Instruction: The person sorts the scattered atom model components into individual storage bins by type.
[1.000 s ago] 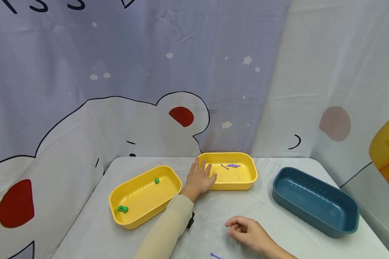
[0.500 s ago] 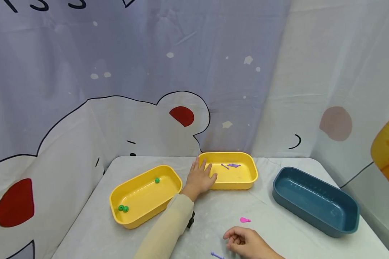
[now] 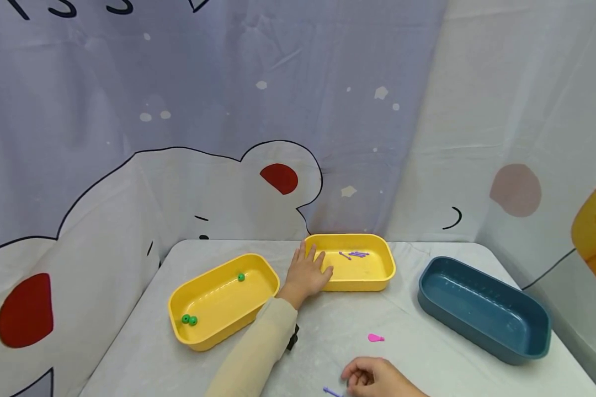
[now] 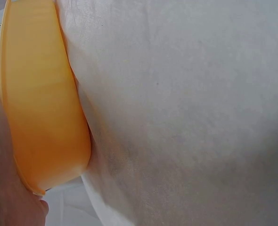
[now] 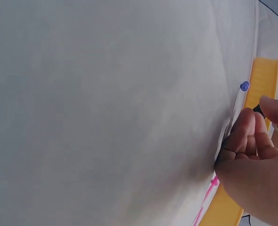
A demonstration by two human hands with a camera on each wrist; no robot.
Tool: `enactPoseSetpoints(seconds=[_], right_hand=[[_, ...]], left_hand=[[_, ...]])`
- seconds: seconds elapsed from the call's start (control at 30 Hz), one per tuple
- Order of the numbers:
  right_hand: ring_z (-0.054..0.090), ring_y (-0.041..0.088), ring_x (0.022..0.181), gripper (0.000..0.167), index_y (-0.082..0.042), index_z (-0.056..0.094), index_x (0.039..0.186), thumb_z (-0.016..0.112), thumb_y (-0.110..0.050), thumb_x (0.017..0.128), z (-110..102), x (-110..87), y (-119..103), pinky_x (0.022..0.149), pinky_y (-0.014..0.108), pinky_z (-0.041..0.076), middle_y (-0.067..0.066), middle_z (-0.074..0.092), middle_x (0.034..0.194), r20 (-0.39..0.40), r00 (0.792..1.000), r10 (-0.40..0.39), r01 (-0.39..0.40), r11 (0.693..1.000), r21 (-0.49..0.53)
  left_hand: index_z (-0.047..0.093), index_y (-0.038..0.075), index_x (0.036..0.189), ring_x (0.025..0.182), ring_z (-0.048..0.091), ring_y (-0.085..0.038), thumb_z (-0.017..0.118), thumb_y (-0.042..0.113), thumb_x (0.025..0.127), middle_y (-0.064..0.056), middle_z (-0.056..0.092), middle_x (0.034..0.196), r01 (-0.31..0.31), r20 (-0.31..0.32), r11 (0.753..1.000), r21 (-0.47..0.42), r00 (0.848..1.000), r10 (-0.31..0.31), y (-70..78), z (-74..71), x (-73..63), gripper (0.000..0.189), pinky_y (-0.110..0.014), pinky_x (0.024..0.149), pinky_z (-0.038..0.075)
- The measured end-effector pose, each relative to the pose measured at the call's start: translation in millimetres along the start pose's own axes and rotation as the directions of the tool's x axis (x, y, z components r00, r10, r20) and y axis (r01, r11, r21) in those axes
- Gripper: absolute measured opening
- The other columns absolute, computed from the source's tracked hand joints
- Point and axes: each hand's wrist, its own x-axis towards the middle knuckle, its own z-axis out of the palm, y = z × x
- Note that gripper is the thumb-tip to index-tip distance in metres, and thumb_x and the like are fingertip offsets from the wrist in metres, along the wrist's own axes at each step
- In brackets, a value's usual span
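My left hand [image 3: 306, 275] rests on the left end of the back yellow tray [image 3: 350, 285], fingers spread. In the left wrist view, part of this hand [image 4: 9, 188] lies against the tray's wall [image 4: 49, 113]. Several small purple sticks [image 3: 359, 254] lie inside that tray. Near the table's front edge, my right hand [image 3: 377, 377] hovers or rests with loosely curled fingers and nothing visible in them. Beside it lies a purple stick [image 3: 332, 392] with a knobbed end, partly cut off by the frame. Beyond the hand is a small pink balloon-shaped piece [image 3: 376, 337].
A second yellow tray [image 3: 218, 337] at the left contains three green beads, one of them a single bead [image 3: 240, 277] near its far end. At the right stands a dark blue tray [image 3: 482, 331]. A printed cloth [image 3: 218, 193] hangs behind the table.
My right hand has drawn back toward the table's front edge, and the pink piece, hidden at first, now shows on the cloth. The left hand has stayed on the tray.
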Motion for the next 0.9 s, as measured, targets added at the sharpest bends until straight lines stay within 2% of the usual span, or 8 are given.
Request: enactPoseSetpoints(seconds=[0.27,0.53,0.77,0.9], right_hand=[[0.053,0.016,0.077,0.013,-0.006,0.071,0.105,0.070,-0.006,0.093,0.8,1.4,1.7,0.065,0.018,0.043,0.003,0.060,0.087,0.031,0.999,0.038,-0.036,0.998,-0.042],[0.052,0.013,0.075,0.012,-0.010,0.073,0.101,0.076,-0.011,0.090,1.6,7.4,2.2,0.065,0.017,0.042,0.000,0.057,0.086,0.054,0.998,0.024,-0.015,0.986,-0.168],[0.049,0.010,0.071,0.010,-0.012,0.071,0.094,0.078,-0.008,0.087,7.0,8.8,-0.7,0.063,0.018,0.039,0.000,0.053,0.083,0.010,1.000,0.018,-0.016,0.973,-0.231],[0.048,0.011,0.072,0.008,-0.009,0.070,0.090,0.076,-0.005,0.087,9.7,9.7,-1.1,0.063,0.019,0.038,0.000,0.053,0.081,-0.014,1.000,0.002,-0.005,0.968,-0.252]], left_hand=[[0.041,0.020,0.157,0.157,0.001,-0.034,0.029,0.057,0.104,-0.007,0.024,0.168,-0.004,-0.004,1.000,-0.004,1.000,0.004,-0.5,0.5,0.8,0.066,-0.048,0.127,0.008],[0.041,0.020,0.157,0.157,0.001,-0.034,0.028,0.058,0.103,-0.007,0.024,0.168,-0.001,0.001,1.000,0.010,1.000,0.001,-1.1,2.3,1.6,0.067,-0.048,0.127,0.007],[0.041,0.021,0.157,0.157,0.000,-0.033,0.027,0.057,0.104,-0.006,0.023,0.168,-0.003,0.005,1.000,0.003,1.000,0.003,-0.4,0.0,-0.3,0.065,-0.047,0.127,0.007],[0.041,0.021,0.157,0.157,0.001,-0.033,0.028,0.057,0.104,-0.006,0.023,0.168,0.000,0.006,1.000,0.001,1.000,0.000,-0.2,-0.1,-0.3,0.065,-0.047,0.127,0.008]])
